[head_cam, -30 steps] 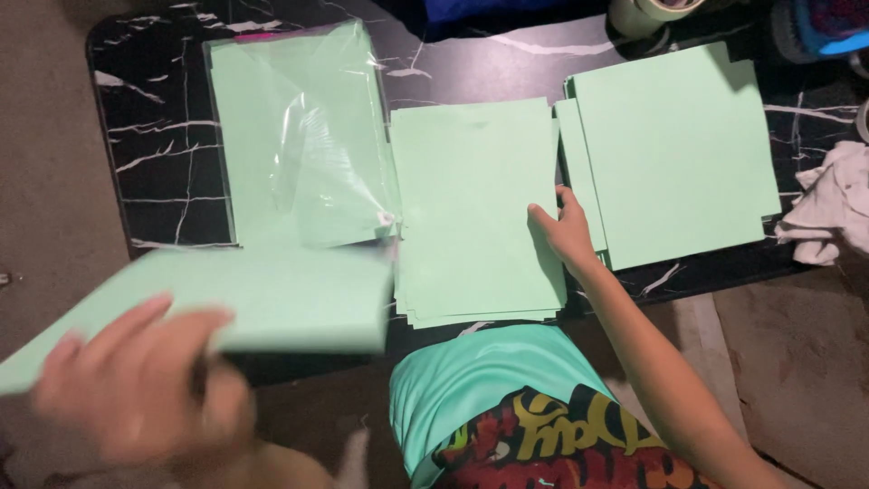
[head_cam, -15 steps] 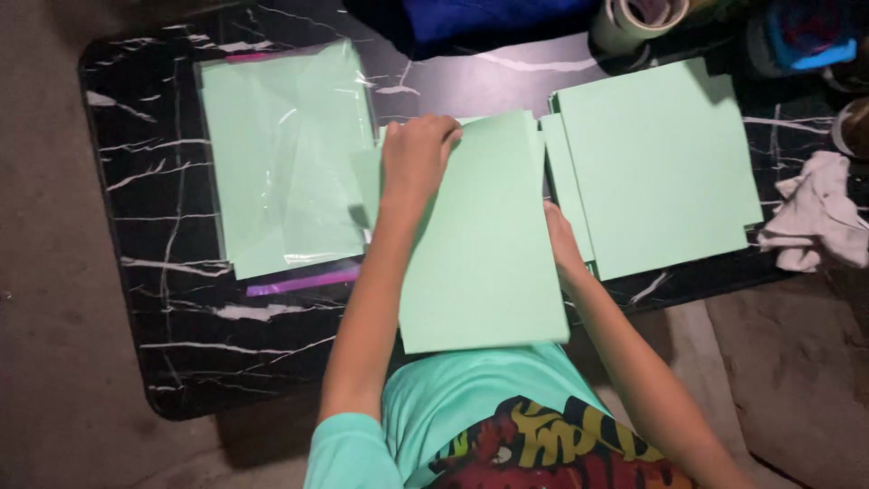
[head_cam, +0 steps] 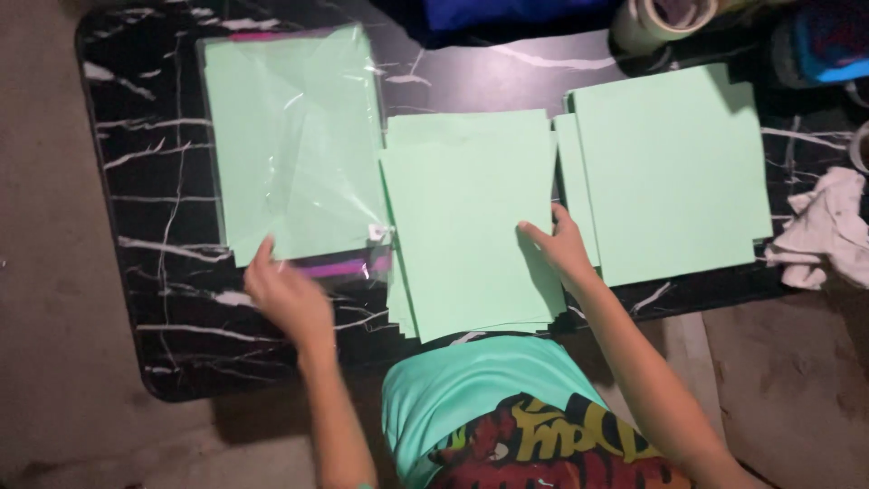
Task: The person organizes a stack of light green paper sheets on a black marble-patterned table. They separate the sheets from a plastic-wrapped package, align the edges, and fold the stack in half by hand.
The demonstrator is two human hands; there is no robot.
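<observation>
Inspector: Surface?
Clerk: Black marble-patterned table. Right stack of pale green paper sheets; middle stack of pale green paper sheets; clear plastic sleeve holding green sheets, far left.
Inspector: Surroundings?
Clerk: Crumpled white cloth, tape roll.
Inspector: Hands?
Clerk: Right hand flat on the middle stack, fingers narrow. Left hand loosely spread at the sleeve's edge, holding nothing.

head-worn view, straight down, table near

You have a black marble-patterned table, a roll of tape at its far right edge, a crumpled white cloth far right, and blue fabric beyond.
</observation>
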